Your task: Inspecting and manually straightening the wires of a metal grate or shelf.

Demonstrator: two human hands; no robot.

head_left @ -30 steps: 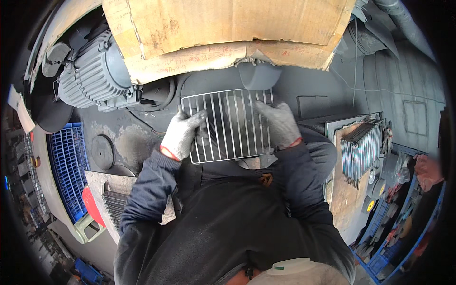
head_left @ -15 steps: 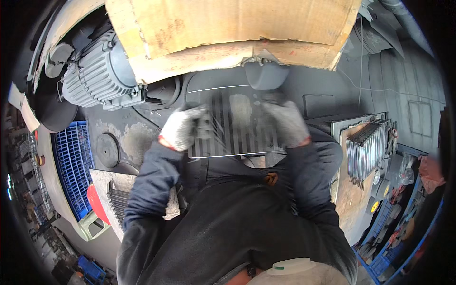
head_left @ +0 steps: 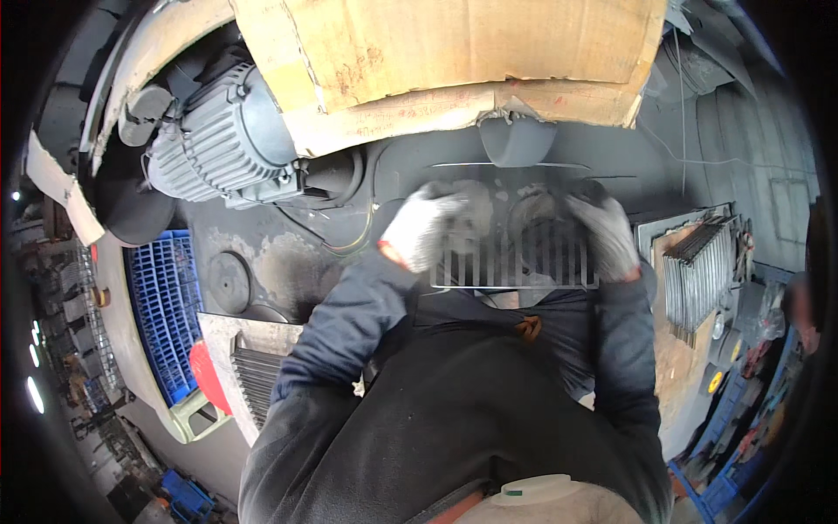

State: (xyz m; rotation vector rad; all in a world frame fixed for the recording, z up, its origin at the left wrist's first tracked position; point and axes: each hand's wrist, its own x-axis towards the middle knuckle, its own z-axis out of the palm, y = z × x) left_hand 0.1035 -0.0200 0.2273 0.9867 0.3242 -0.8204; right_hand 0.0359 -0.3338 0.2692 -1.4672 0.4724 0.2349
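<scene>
In front of my body is a slotted metal grate [head_left: 515, 266], a flat rectangle with parallel dark bars, smeared by motion. My left hand [head_left: 428, 225], in a whitish work glove, is closed on its left side. My right hand [head_left: 604, 229], also gloved with darkened fingertips, grips the right side. Blur hides the exact finger placement on both. Just beyond the grate's far edge, a dark grey rounded part [head_left: 517, 142] sticks out below a cardboard sheet [head_left: 463, 52]. Whether the grate touches that part I cannot tell.
A ribbed electric motor [head_left: 225, 135] stands at the far left with wires near it. Stacked metal grates [head_left: 698, 271] rest on a board at right; more grates [head_left: 257, 380] lie at left. Beside them are a blue plastic crate [head_left: 166, 314] and a red round object [head_left: 208, 377].
Both hands and the grate have shifted right relative to the rounded part. The whole view has also shifted slightly. Both hands remain on the grate's sides.
</scene>
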